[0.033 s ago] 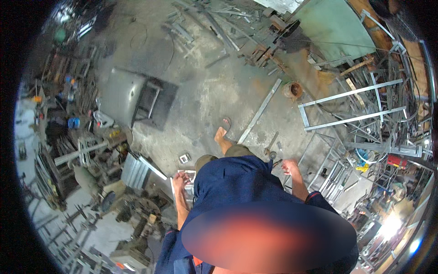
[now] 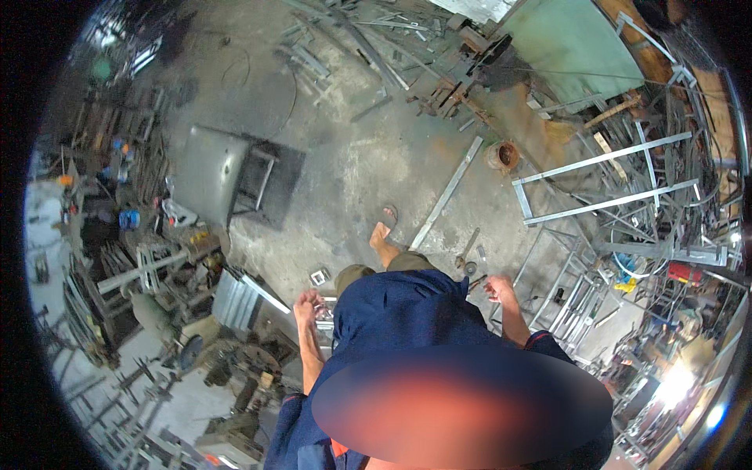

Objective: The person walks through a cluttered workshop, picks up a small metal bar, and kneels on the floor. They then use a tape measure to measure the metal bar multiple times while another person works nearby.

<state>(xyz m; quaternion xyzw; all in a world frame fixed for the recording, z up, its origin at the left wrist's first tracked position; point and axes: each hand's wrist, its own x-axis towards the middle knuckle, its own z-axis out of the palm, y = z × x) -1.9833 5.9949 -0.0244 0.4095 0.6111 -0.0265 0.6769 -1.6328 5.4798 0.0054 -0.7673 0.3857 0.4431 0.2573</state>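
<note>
My left hand is at the left of my body, its fingers loosely bent and apart, with nothing visible in them. Just beside it, partly hidden by the hand and my clothing, is a pale metal piece. On my right, my right hand is closed, its fingers curled in; what they hold, if anything, I cannot make out. A small dark object lies near its fingertips. Slightly farther off are a round disc-like part and a thin flat bar on the floor.
A long metal bar lies ahead, near a rusty can. A welded metal frame is at the right. A grey box-like metal body stands front left. Corrugated sheet and machine parts crowd the left. A small square piece lies ahead of my left hand.
My left hand has shifted slightly up and left, away from the pale metal piece, and its fingers have curled more. My right hand has barely moved. The view has shifted slightly.
</note>
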